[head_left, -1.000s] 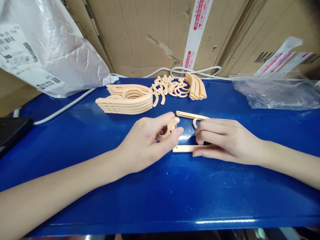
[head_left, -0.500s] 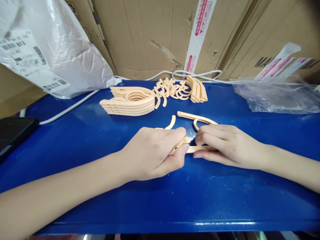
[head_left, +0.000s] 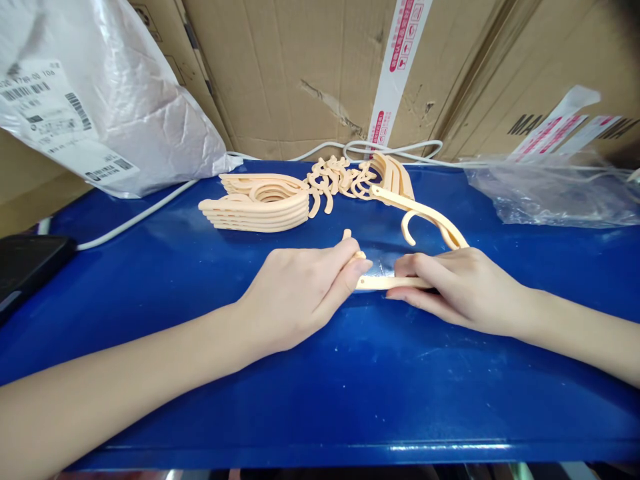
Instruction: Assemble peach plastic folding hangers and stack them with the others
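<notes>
Head view shows a flat cream bar (head_left: pixel 393 283) over the blue desk (head_left: pixel 320 407), pinched in the grip of the right hand (head_left: pixel 463 290). It lies long ways from left to right, and its end with the hole points at the left hand (head_left: pixel 300 293), which is nearer to that end. The left grip is closed on a small cream piece (head_left: pixel 359 255). Half a second ago the left hand hid the hole; now it shows, and the curved arm (head_left: pixel 424 211) reaches farther away
</notes>
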Tool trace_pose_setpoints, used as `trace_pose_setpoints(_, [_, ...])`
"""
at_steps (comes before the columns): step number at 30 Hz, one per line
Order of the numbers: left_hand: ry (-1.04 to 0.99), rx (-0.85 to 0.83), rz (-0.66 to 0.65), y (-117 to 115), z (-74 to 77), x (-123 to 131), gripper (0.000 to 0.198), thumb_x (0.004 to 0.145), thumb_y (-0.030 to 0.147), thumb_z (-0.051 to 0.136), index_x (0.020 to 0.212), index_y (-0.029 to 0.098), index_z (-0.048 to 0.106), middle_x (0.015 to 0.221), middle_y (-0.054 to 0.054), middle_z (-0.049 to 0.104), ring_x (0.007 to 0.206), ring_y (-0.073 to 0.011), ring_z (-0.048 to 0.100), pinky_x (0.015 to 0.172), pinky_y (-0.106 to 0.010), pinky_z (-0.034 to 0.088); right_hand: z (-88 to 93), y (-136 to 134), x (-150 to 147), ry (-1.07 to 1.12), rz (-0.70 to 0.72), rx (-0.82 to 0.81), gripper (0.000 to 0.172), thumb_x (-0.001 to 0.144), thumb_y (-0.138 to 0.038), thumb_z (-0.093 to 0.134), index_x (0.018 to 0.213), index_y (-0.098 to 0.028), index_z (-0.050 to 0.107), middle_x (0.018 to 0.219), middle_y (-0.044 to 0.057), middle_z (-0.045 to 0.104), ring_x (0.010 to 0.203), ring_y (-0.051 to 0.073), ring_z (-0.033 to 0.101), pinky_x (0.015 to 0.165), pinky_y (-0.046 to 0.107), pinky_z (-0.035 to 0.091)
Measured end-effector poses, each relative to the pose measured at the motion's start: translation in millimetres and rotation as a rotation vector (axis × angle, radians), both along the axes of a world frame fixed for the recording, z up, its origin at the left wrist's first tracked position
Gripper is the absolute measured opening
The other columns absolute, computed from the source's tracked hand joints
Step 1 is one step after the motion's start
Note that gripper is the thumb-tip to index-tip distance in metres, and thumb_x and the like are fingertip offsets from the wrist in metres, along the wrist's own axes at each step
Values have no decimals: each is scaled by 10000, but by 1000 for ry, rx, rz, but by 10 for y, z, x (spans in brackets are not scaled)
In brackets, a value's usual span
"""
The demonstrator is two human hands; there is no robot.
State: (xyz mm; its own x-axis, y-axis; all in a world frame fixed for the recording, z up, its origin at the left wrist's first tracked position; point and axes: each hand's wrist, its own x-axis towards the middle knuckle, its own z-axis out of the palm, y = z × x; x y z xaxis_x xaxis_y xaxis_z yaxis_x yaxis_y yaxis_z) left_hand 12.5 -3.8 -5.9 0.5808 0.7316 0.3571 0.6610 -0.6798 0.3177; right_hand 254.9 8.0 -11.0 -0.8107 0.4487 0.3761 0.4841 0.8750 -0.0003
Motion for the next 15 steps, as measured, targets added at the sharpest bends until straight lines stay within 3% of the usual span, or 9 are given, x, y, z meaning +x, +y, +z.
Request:
trace_pose_setpoints(7, [76,2,11,12,0,-1,353,1031,350,292,833,189,535,626,50,583,499,-113,518,479,-236,240,-8,7,10,54,-66,10,212,1010,-382,429,941,-188,481,563,-54,597,411,107,548,428,222,377])
trace_pose_setpoints(15, [147,45,-50,19,-38,-9,405,1041,406,261,932,183,580,750,26,689,595,-135,623,484,-236,275,3,-8,6,45,-75,103,204,1007,-350,449,1010,-171,548,615,-46,659,443,103,585,460,221,410])
